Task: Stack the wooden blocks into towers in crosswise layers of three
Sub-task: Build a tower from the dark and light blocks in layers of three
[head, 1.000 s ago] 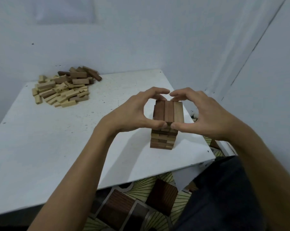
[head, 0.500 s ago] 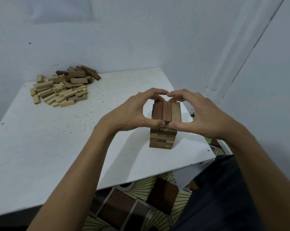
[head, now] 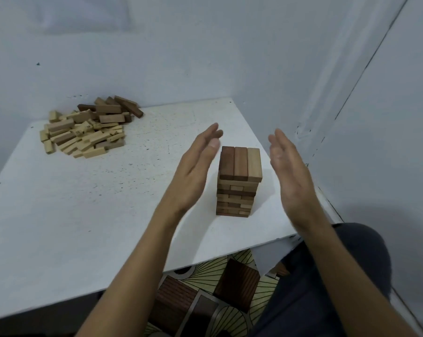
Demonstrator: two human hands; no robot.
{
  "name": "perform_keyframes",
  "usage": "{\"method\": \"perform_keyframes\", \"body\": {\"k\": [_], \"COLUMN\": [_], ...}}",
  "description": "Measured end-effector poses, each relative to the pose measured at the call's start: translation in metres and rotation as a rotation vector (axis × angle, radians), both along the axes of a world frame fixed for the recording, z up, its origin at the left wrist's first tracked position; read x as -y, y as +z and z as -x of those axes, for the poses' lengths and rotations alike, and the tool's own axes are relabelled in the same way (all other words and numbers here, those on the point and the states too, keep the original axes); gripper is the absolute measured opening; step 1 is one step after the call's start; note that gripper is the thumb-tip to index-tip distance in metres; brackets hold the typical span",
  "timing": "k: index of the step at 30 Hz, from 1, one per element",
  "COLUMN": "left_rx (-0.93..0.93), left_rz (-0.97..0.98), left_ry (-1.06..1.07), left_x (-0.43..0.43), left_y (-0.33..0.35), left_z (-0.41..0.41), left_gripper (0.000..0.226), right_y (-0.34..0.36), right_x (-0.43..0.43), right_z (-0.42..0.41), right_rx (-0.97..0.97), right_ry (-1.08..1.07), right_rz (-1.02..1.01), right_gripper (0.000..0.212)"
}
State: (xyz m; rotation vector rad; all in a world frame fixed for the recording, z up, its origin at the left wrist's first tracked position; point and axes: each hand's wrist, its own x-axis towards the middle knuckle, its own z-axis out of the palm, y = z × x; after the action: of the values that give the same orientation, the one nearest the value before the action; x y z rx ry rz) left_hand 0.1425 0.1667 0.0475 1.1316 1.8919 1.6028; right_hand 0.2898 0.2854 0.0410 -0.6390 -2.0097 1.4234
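1. A squat tower of light and dark brown wooden blocks is seen standing upright near the right front corner of the white speckled table, between the two hands.
2. The left hand and the right hand are held flat with straight fingers, palms turned toward each other, one on each side of the tower. Nothing is gripped. The right hand is plainly apart from the blocks. The left is just beside the upper left edge, and contact cannot be made out.
3. The top layer of three brown blocks is laid with its long axis running away from the person, so the next layer is judged to belong crosswise, from left to right.
4. A loose heap of pale and dark wooden blocks lies at the far left of the table, well apart from the tower. The left hand is nearer to it, so the next reach is probably best made by that hand.
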Motion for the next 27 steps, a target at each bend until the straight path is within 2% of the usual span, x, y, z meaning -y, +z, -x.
{"method": "perform_keyframes", "body": {"k": [3, 7, 9, 14, 18, 27], "left_rx": [0.131, 0.193, 0.206, 0.193, 0.160, 0.128], "left_rz": [-0.074, -0.094, -0.101, -0.087, -0.063, -0.068], "left_ry": [0.134, 0.181, 0.176, 0.187, 0.163, 0.151], "left_x": [-0.007, -0.013, -0.015, -0.019, -0.019, -0.020], "left_y": [-0.013, -0.016, -0.015, -0.012, -0.013, -0.015], "left_z": [-0.021, -0.034, -0.038, -0.039, -0.042, -0.044], "left_gripper": [0.063, 0.063, 0.065, 0.062, 0.052, 0.060], "right_y": [-0.016, -0.024, -0.023, -0.019, -0.022, -0.025], "right_x": [0.021, 0.031, 0.033, 0.036, 0.039, 0.042], "right_z": [0.008, 0.019, 0.022, 0.023, 0.025, 0.028], "right_rx": [-0.126, -0.200, -0.221, -0.203, -0.200, -0.207], "right_ry": [-0.080, -0.109, -0.099, -0.074, -0.059, -0.052], "right_rz": [0.148, 0.192, 0.203, 0.154, 0.128, 0.144], "right_gripper": [0.076, 0.079, 0.073, 0.063, 0.058, 0.057]}}
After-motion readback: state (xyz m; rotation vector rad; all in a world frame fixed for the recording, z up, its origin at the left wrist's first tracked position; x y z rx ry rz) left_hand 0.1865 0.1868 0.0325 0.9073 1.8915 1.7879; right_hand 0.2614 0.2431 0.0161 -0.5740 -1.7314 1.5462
